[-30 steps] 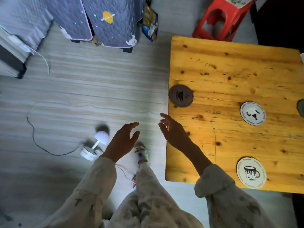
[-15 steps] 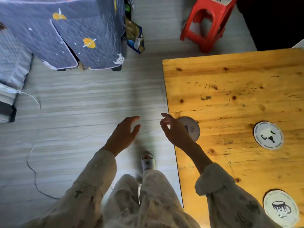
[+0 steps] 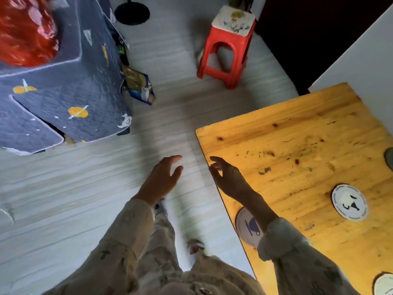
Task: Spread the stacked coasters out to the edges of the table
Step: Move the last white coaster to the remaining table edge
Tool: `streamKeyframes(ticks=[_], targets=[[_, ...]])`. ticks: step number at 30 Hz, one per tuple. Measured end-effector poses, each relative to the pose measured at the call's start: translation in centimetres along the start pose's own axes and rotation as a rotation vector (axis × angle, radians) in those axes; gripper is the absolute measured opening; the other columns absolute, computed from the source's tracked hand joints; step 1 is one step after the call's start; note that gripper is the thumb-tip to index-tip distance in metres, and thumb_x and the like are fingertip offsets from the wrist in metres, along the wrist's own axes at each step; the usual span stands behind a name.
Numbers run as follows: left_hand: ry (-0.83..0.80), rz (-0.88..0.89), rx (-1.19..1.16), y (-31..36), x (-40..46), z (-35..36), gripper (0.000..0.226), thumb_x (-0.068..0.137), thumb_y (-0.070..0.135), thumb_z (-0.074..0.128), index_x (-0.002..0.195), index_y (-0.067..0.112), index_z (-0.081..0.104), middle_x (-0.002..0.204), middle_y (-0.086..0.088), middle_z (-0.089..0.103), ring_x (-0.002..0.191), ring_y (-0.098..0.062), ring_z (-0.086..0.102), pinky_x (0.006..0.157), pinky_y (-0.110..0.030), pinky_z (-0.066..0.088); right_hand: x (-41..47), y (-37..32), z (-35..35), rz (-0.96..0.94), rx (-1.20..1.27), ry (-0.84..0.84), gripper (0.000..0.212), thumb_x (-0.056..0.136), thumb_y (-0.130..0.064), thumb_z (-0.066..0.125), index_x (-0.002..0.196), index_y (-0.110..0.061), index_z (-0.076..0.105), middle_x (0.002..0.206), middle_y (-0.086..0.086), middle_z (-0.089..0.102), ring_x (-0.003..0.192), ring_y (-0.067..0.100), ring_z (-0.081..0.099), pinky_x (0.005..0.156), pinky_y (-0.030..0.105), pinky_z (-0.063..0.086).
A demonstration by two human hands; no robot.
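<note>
The yellow wooden table point(image 3: 297, 145) fills the right side. A round coaster with a cup picture point(image 3: 247, 226) lies at the table's left edge, partly under my right forearm. A white coaster with dark marks point(image 3: 349, 205) lies further right. A sliver of another coaster point(image 3: 383, 284) shows at the bottom right, and a dark one point(image 3: 389, 157) at the right border. My right hand point(image 3: 228, 177) hovers over the table's left edge, fingers apart, holding nothing. My left hand point(image 3: 162, 179) hangs over the floor, open and empty.
A red plastic stool point(image 3: 227, 45) stands on the pale floor beyond the table. A grey-blue quilted cover with planet prints point(image 3: 63, 92) drapes furniture at the left, a red bag point(image 3: 25, 33) on top. A black round base point(image 3: 131, 12) sits at the top.
The view has swung up and left, so the table and coasters slid toward the lower right. The cup coaster now lies under my right forearm. Both hands stay open and empty.
</note>
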State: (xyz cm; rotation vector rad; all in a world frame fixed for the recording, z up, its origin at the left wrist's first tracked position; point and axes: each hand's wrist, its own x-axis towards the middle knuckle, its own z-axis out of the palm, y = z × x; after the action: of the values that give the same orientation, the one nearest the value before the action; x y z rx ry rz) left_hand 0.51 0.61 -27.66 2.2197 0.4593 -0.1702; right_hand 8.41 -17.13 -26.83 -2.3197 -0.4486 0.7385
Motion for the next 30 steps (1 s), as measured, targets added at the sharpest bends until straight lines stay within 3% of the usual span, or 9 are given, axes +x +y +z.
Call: streamKeyframes(ticks=[8,11,18,27,30], targets=[[-0.087,0.19,0.077,-1.2,14.0,-10.4,0.036,0.089,0.013,0.052,0.123,0.003,0.052,0.127,-0.018,0.058,0.119,-0.029,0.053,0.103,-0.037,0.041,10.2,-7.4,-1.4,0.142,0.098,0.152,0.04,0.097,-0.02,0.044,0.135,-0.01,0.041,0.128,0.016,0.06,0.12,0.029,0.055,0.101,0.041,0.044],[-0.139,0.219,0.068,-0.1,18.9,-12.1,0.035,0.089,0.015,0.051,0.124,0.007,0.052,0.127,-0.015,0.058,0.119,-0.026,0.054,0.1,-0.036,0.042,13.1,-8.5,-2.7,0.209,0.158,0.206,0.041,0.097,-0.021,0.044,0.136,-0.011,0.039,0.13,0.014,0.059,0.123,0.026,0.052,0.102,0.036,0.042],[-0.325,0.346,0.088,3.6,29.7,-11.7,0.033,0.088,0.02,0.053,0.121,0.015,0.054,0.125,-0.008,0.06,0.115,-0.02,0.056,0.092,-0.021,0.037,19.1,-8.7,-7.4,0.333,0.234,0.39,0.041,0.097,-0.023,0.044,0.136,-0.011,0.041,0.13,0.015,0.059,0.12,0.025,0.056,0.096,0.033,0.045],[-0.478,0.544,0.217,12.3,44.0,-9.1,0.033,0.089,0.017,0.052,0.122,0.014,0.055,0.122,-0.009,0.062,0.112,-0.021,0.056,0.085,-0.017,0.035,27.1,-5.6,-15.7,0.461,0.332,0.608,0.041,0.096,-0.021,0.044,0.136,-0.01,0.041,0.13,0.013,0.06,0.121,0.027,0.057,0.099,0.034,0.045],[-0.527,0.594,0.231,15.7,47.5,-7.9,0.032,0.089,0.017,0.053,0.12,0.015,0.056,0.121,-0.009,0.063,0.111,-0.021,0.057,0.088,-0.02,0.037,28.1,-4.4,-18.2,0.507,0.342,0.654,0.041,0.097,-0.021,0.044,0.137,-0.011,0.041,0.13,0.012,0.061,0.12,0.025,0.057,0.093,0.025,0.044]])
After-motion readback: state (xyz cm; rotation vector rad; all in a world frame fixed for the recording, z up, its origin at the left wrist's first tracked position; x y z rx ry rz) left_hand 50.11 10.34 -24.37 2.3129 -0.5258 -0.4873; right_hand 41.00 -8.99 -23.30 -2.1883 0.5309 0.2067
